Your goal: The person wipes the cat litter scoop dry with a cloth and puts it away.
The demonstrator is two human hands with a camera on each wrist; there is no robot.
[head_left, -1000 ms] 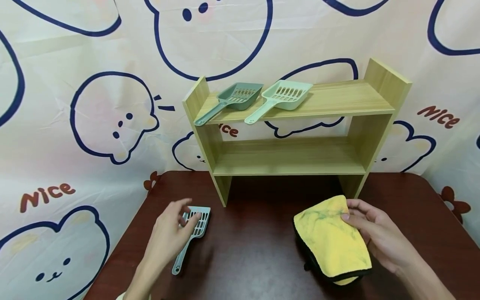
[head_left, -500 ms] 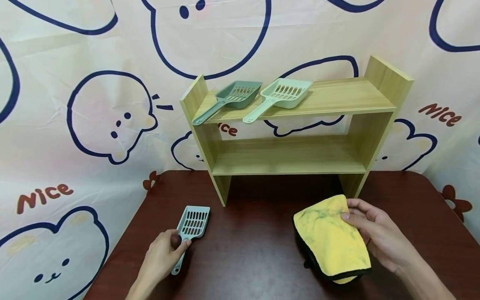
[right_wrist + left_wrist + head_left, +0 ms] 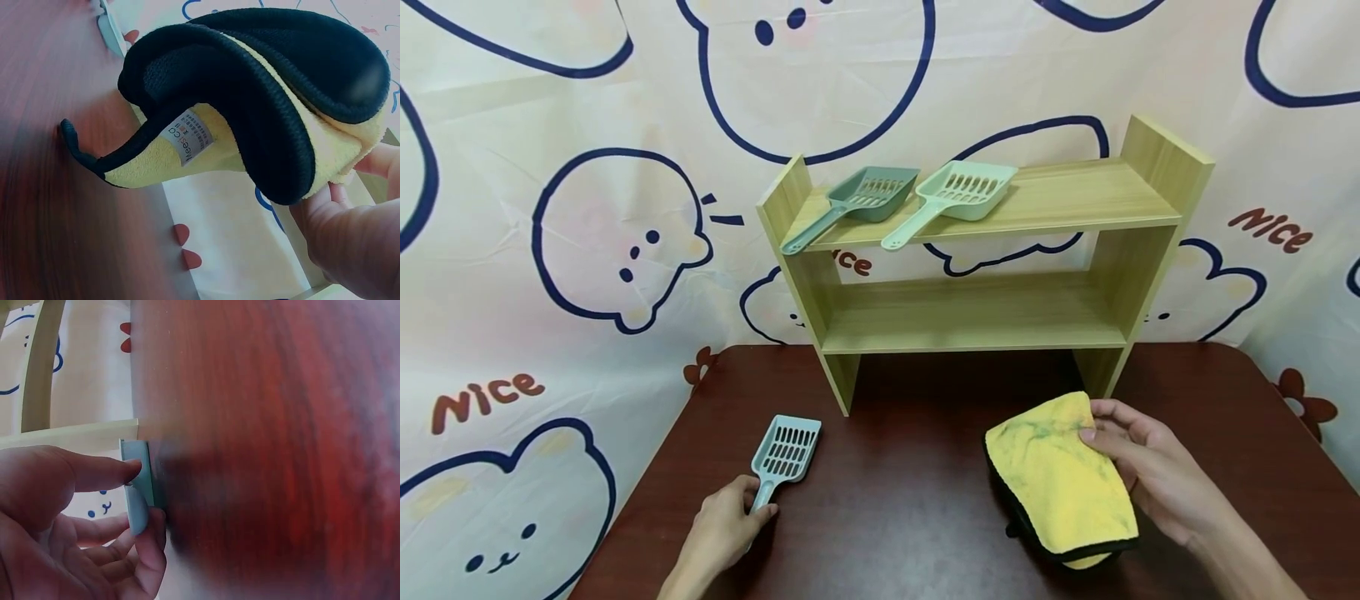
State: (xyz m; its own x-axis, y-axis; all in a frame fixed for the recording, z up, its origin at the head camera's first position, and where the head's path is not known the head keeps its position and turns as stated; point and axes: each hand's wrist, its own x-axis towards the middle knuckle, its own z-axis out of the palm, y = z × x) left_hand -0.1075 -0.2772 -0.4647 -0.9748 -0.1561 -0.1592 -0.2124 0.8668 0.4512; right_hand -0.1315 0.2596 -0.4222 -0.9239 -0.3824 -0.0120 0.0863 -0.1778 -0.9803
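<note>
A pale blue slotted litter scoop (image 3: 786, 451) lies on the table at the left, its head toward the shelf. My left hand (image 3: 721, 527) holds its handle between thumb and fingers; the fingers cover the lower handle. In the left wrist view, the thumb (image 3: 106, 472) and fingertips pinch the scoop's handle (image 3: 137, 512). At the right, my right hand (image 3: 1161, 475) grips the edge of a folded yellow towel (image 3: 1060, 479) with black trim. The right wrist view shows the towel's (image 3: 212, 125) black-edged folds and a white label, with the thumb and fingers at one corner.
A light wooden two-tier shelf (image 3: 977, 312) stands at the back of the dark red-brown table (image 3: 880, 508). Two more scoops lie on its top board: a dark green one (image 3: 887, 211) and a pale green one (image 3: 977, 208). A cartoon-print cloth (image 3: 625, 375) hangs behind.
My left hand has come down from above the scoop's head to its handle and taken hold of it. The scoop stays in place. My right hand and the towel have barely moved.
</note>
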